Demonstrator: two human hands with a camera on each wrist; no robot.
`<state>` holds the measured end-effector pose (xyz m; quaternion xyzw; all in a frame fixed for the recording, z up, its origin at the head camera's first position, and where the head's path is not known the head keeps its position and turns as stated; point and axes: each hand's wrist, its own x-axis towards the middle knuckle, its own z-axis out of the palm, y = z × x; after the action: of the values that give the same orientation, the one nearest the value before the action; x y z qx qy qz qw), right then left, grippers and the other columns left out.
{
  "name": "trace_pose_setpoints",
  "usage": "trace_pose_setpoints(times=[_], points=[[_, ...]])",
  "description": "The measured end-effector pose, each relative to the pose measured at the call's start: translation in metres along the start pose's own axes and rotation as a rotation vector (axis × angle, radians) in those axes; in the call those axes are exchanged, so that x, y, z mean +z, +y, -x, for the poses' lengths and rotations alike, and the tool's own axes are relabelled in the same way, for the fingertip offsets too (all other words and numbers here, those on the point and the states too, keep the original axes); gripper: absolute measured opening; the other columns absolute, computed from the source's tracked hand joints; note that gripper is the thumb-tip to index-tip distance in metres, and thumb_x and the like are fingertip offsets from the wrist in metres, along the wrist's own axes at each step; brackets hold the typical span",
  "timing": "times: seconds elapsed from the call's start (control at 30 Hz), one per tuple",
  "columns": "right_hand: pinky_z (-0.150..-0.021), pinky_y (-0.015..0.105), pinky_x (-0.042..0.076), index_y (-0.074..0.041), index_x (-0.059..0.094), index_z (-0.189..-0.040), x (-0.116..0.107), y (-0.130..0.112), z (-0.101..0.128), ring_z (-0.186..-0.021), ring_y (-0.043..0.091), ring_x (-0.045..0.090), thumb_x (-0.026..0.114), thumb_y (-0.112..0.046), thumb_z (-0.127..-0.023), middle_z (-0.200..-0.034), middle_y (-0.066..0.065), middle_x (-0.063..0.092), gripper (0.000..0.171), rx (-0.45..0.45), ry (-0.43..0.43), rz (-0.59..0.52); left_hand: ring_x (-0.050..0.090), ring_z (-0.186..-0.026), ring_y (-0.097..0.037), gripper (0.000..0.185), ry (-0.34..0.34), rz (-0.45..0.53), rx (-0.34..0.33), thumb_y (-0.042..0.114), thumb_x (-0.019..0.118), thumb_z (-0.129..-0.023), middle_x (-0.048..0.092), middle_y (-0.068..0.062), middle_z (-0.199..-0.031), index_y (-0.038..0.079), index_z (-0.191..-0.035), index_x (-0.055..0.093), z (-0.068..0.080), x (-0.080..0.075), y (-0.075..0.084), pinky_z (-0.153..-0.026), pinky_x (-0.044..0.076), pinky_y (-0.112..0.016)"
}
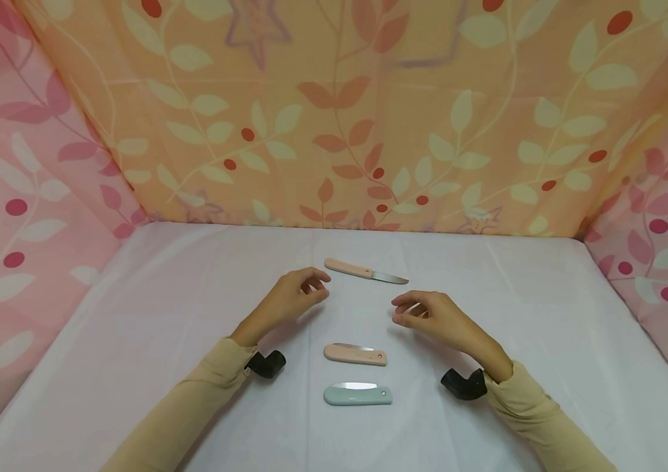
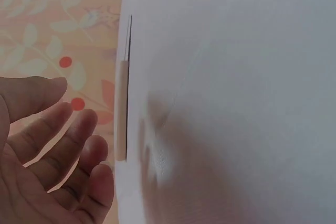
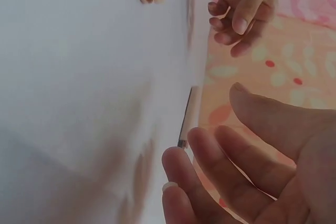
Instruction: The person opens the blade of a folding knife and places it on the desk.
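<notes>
An unfolded pocket knife (image 1: 348,267) with a pale pink handle lies farthest back on the white cloth, its blade pointing right. My left hand (image 1: 298,293) hovers by the handle end, fingers loosely bent around nothing. On the other side, my right hand (image 1: 431,314) hangs in front of the blade tip, also with nothing in it. Nearer to me lies a folded pink pocket knife (image 1: 355,355), and in front of that a folded mint-green pocket knife (image 1: 357,395). The left wrist view shows the open knife's handle (image 2: 122,111) beyond the left fingertips.
White cloth (image 1: 192,367) covers the table. A patterned orange curtain (image 1: 334,131) closes off the back, and pink patterned curtains stand at the left (image 1: 27,216) and right (image 1: 658,216). Black wrist devices (image 1: 267,364) sit at both cuffs.
</notes>
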<state>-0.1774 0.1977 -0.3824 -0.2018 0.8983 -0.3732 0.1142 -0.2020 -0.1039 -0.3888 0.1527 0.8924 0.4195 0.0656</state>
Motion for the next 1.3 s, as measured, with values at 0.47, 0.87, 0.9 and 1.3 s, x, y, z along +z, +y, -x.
trace_pose_setpoints(times=[0.47,0.87,0.9,1.3], points=[[-0.075,0.023,0.053,-0.003,0.069,-0.119,0.015,-0.009,0.017,-0.089,0.012,0.068,0.072,-0.027,-0.091,-0.106,0.005,0.073,0.038,-0.099,-0.051,0.079,0.054,-0.081,-0.013,0.025,-0.072,-0.027,0.026,0.018,0.068,-0.093,0.069,-0.001,-0.095,0.009,-0.117,0.067,0.024,0.005,0.003,-0.070,0.045,-0.024],[-0.069,0.021,0.049,-0.003,0.071,-0.114,0.030,-0.020,0.023,-0.078,-0.001,0.058,0.077,-0.024,-0.087,-0.094,-0.003,0.070,0.035,-0.132,-0.055,0.109,0.054,-0.079,-0.011,0.027,-0.220,-0.033,0.091,0.020,0.071,-0.092,0.067,0.000,-0.092,0.007,-0.115,0.067,0.036,0.010,0.003,-0.072,0.045,-0.021],[-0.069,0.021,0.049,-0.003,0.071,-0.114,0.031,-0.019,0.023,-0.077,-0.001,0.058,0.077,-0.024,-0.087,-0.093,-0.003,0.070,0.035,-0.133,-0.057,0.106,0.054,-0.079,-0.011,0.027,-0.238,-0.032,0.089,0.020,0.071,-0.092,0.067,0.000,-0.092,0.007,-0.115,0.067,0.037,0.011,0.003,-0.072,0.045,-0.021],[-0.065,0.018,0.045,-0.006,0.076,-0.107,0.041,-0.018,0.022,-0.073,-0.004,0.052,0.073,-0.015,-0.089,-0.087,-0.006,0.067,0.021,-0.177,-0.072,0.111,0.052,-0.081,-0.010,0.015,-0.294,-0.149,0.075,0.025,0.076,-0.088,0.057,0.007,-0.082,0.015,-0.097,0.070,0.045,0.022,0.009,-0.075,0.043,-0.024]])
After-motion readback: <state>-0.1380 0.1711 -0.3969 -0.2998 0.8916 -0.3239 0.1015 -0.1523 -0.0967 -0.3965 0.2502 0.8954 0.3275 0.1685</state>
